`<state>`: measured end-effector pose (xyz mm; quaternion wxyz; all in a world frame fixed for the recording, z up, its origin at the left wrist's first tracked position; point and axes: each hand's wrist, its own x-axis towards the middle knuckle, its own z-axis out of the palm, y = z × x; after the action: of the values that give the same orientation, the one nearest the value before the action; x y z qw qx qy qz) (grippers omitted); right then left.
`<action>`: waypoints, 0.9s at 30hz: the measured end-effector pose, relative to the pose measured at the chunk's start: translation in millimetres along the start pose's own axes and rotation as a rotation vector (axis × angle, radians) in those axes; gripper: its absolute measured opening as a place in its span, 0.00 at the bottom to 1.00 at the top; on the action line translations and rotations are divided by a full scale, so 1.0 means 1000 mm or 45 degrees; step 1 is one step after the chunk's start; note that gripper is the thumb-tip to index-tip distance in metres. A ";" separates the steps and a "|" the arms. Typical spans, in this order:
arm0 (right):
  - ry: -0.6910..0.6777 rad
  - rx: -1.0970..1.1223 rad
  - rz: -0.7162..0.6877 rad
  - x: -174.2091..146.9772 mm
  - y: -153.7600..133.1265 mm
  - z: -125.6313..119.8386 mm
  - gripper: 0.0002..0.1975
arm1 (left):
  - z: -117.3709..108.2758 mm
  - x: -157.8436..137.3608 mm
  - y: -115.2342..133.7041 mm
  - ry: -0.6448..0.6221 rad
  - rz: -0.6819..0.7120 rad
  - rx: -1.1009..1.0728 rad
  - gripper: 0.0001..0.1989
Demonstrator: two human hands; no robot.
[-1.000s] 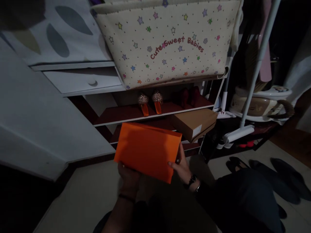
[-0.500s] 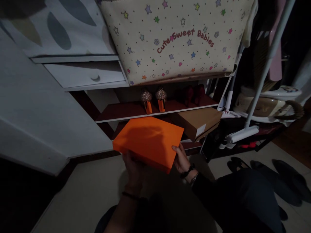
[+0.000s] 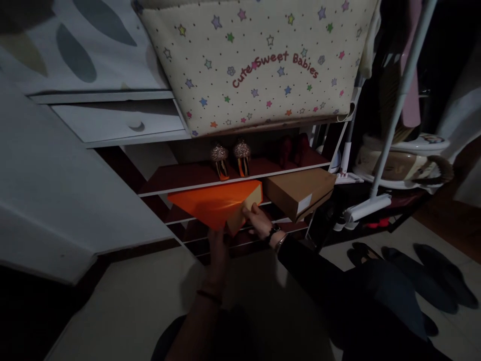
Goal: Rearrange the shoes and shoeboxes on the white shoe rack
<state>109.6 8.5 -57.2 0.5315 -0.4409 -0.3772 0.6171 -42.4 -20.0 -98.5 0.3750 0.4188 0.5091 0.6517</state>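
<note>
An orange box (image 3: 210,199) lies turned at an angle, its far part under the shelf board of the shoe rack (image 3: 161,179). Its right end shows a tan panel (image 3: 240,209). My right hand (image 3: 259,219) grips that end, thumb on the tan face. At the box's near corner, my left hand (image 3: 218,245) holds it from below, with its fingers partly hidden in shadow. Beside the orange box, a brown cardboard box (image 3: 296,188) juts out of the same level. Glittery high heels (image 3: 241,153) stand on the board above.
Dark red shoes (image 3: 293,149) share the upper board. A star-print storage bag (image 3: 259,65) hangs over the rack. A white drawer (image 3: 120,120) sits left, a mop (image 3: 370,206) leans right, and dark shoes (image 3: 421,276) lie on the floor.
The orange box has moved away from me into the rack and turned, so its tan end now shows. My hands moved with it, the right one shifting left. The camera view also shifted slightly.
</note>
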 end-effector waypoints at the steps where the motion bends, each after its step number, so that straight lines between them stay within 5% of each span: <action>1: -0.016 -0.137 -0.062 -0.007 -0.001 -0.006 0.41 | 0.002 0.001 -0.001 0.018 0.011 0.007 0.16; 5: -0.096 -0.553 -0.604 -0.050 -0.034 -0.041 0.26 | 0.005 0.004 -0.005 0.039 0.047 -0.001 0.12; 10: 0.410 -0.481 -1.134 -0.032 -0.148 -0.114 0.25 | 0.004 0.007 -0.010 0.036 0.141 0.153 0.12; 13: 0.638 -0.203 -0.886 0.022 -0.207 -0.149 0.34 | 0.004 0.008 -0.010 0.066 0.198 0.233 0.13; 16: 0.475 -0.139 -0.563 0.065 -0.230 -0.159 0.37 | 0.005 0.010 -0.007 0.110 0.183 0.152 0.16; 20: 0.248 -0.240 -0.600 0.085 -0.236 -0.158 0.30 | 0.009 0.011 0.001 0.182 0.107 0.048 0.18; 23: 0.153 -0.626 -0.777 0.081 -0.243 -0.175 0.25 | 0.014 0.012 0.005 0.218 0.108 -0.018 0.16; 27: 0.149 -1.595 -0.943 0.065 -0.249 -0.207 0.26 | 0.016 0.016 0.009 0.229 0.132 -0.056 0.15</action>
<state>383.0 109.4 98.2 0.3727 -0.5381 -0.7550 0.0405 -33.9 -1.8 -84.6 0.3026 0.3762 0.5039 0.7162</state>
